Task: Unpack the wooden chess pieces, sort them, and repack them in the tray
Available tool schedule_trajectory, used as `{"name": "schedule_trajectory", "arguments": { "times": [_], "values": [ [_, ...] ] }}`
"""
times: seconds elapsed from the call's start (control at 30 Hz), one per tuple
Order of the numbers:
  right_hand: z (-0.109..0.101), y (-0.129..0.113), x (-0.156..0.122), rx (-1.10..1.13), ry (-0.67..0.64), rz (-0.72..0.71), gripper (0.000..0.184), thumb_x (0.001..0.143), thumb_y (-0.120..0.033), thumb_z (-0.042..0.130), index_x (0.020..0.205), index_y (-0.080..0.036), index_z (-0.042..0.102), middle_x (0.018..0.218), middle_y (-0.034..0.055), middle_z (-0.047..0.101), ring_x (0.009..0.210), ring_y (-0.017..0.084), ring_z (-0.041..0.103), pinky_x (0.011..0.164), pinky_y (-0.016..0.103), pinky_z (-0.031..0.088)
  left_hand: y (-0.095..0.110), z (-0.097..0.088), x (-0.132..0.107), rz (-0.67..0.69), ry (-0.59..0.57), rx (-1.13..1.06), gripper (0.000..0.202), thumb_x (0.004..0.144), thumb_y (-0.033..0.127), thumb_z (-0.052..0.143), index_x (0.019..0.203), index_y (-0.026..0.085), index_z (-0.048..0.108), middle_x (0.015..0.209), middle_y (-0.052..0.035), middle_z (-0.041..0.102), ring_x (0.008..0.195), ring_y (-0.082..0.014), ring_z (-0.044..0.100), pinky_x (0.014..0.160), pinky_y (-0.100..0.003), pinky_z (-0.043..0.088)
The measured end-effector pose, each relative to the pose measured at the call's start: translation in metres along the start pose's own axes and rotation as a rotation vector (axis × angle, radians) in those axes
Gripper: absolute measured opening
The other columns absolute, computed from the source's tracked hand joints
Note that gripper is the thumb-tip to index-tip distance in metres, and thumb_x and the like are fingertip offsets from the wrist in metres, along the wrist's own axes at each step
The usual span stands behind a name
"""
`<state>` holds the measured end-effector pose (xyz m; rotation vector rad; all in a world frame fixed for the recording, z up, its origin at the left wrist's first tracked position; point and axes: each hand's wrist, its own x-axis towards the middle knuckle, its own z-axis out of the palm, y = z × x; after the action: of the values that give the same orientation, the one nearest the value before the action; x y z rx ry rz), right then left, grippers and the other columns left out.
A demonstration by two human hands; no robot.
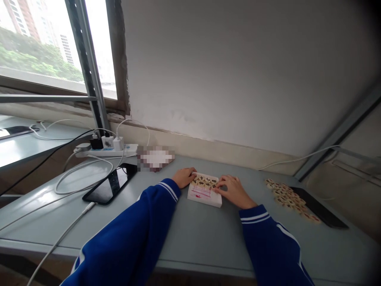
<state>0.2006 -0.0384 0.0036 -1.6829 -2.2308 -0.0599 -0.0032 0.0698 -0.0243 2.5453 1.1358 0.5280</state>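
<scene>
A shallow white box (204,201) with pink-red markings lies on the desk in front of me. Two rows of round xiangqi pieces (204,180) with dark characters sit at its far end. My left hand (183,177) holds the box by its far left corner, fingers bent over the edge. Over the box's right side, my right hand (233,190) pinches at a xiangqi piece (213,185) at the right end of the nearer row. The fingertips partly cover that piece.
Many loose xiangqi pieces (290,198) are spread at the right, beside a dark flat slab (320,208). A charging phone (111,184) and a power strip (127,150) with tangled white cables occupy the left. A blurred-out item (156,158) lies near the wall.
</scene>
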Motion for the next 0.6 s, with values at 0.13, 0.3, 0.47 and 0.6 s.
{"name": "schedule_trajectory", "arguments": {
  "times": [0.13, 0.3, 0.47, 0.6],
  "values": [
    [-0.003, 0.002, 0.004, 0.046, 0.032, 0.014, 0.03, 0.079, -0.046, 0.047, 0.066, -0.023, 0.061, 0.081, 0.0011, 0.058, 0.084, 0.017, 0.051, 0.078, 0.033, 0.03, -0.002, 0.001, 0.0, 0.028, 0.012, -0.009, 0.032, 0.084, 0.033, 0.032, 0.104, 0.019, 0.052, 0.099, -0.0066, 0.061, 0.089, -0.0203, 0.055, 0.077, -0.029, 0.04],
    [-0.019, 0.028, -0.002, -0.185, 0.253, 0.275, 0.026, 0.082, -0.036, 0.039, 0.078, -0.02, 0.061, 0.084, 0.0053, 0.059, 0.087, 0.02, 0.051, 0.077, 0.034, 0.032, -0.006, 0.002, 0.004, 0.005, 0.021, -0.05, 0.029, 0.083, 0.034, 0.035, 0.099, 0.021, 0.055, 0.09, -0.0051, 0.062, 0.083, -0.0191, 0.056, 0.071, -0.027, 0.04],
    [-0.027, 0.069, -0.038, -0.634, 0.36, 0.742, 0.03, 0.078, -0.022, 0.04, 0.098, -0.008, 0.057, 0.097, 0.0234, 0.054, 0.094, 0.035, 0.048, 0.073, 0.045, 0.033, -0.009, 0.001, 0.009, -0.051, 0.073, -0.085, 0.026, 0.082, 0.03, 0.039, 0.094, 0.019, 0.059, 0.08, -0.0045, 0.062, 0.078, -0.0177, 0.056, 0.068, -0.026, 0.04],
    [-0.033, 0.099, -0.059, -0.508, 0.21, 1.056, 0.035, 0.077, -0.015, 0.034, 0.096, -0.004, 0.06, 0.102, 0.0281, 0.052, 0.101, 0.039, 0.046, 0.072, 0.046, 0.036, -0.012, -0.001, 0.009, -0.108, 0.119, -0.072, 0.024, 0.08, 0.025, 0.04, 0.093, 0.017, 0.059, 0.078, -0.0054, 0.061, 0.077, -0.0175, 0.055, 0.07, -0.026, 0.04]
  ]
}}
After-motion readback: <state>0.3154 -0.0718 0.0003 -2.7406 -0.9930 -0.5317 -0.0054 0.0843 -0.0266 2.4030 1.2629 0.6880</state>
